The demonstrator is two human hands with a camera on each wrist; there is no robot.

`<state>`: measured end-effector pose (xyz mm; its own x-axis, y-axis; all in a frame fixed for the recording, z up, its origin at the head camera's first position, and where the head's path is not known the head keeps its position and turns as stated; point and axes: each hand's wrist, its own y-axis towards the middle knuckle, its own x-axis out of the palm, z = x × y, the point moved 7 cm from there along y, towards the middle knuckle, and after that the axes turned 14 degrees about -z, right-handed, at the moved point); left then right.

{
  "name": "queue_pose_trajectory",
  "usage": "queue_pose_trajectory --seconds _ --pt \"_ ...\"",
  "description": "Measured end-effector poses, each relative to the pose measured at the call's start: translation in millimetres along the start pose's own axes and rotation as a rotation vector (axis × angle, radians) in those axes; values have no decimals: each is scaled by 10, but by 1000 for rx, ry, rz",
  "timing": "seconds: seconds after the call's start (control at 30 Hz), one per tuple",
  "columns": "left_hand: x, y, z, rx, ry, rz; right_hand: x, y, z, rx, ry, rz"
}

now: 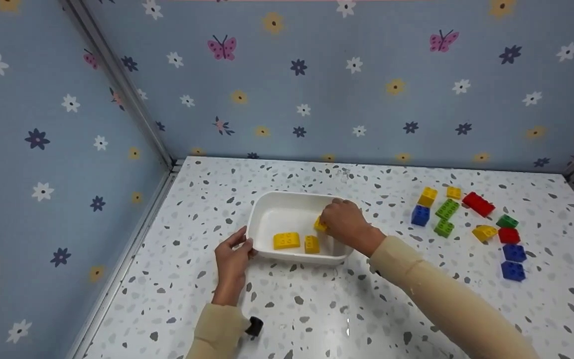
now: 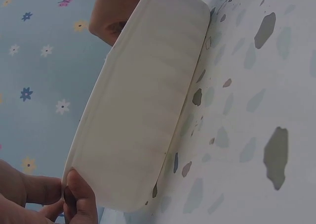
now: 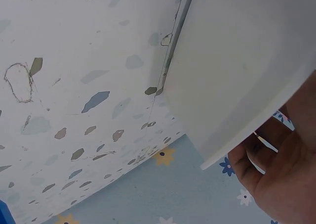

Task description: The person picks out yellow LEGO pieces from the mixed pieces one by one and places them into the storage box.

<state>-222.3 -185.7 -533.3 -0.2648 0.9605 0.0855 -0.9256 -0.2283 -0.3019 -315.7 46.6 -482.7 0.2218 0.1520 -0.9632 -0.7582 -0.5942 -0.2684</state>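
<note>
A white plastic tub (image 1: 267, 219) stands on the speckled table. My left hand (image 1: 233, 257) pinches its left front corner; in the left wrist view the thumb (image 2: 79, 192) lies against the outer wall. My right hand (image 1: 348, 222) reaches over the right side into the tub, fingers pointing down at a yellow toy brick (image 1: 320, 224), which they seem to pinch. Part of that brick is hidden behind the fingers. Two more yellow bricks, a wider one (image 1: 286, 241) and a narrower one (image 1: 312, 244), lie on the tub's floor. The tub wall hides the right fingertips in the right wrist view.
Loose bricks lie on the right of the table: a blue brick (image 1: 420, 215), a long green brick (image 1: 447, 209), a red brick (image 1: 478, 204), a yellow curved brick (image 1: 484, 233) and several others. Patterned walls (image 1: 317, 89) stand behind and at the left.
</note>
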Motion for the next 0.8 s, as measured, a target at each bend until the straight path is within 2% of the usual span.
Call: queue_pose_trajectory --seconds 0.5,0.8 --pt "7 -14 1 -11 8 -4 34 12 14 13 10 -19" --pt "9 -27 12 18 2 -15 56 27 20 32 17 -19"
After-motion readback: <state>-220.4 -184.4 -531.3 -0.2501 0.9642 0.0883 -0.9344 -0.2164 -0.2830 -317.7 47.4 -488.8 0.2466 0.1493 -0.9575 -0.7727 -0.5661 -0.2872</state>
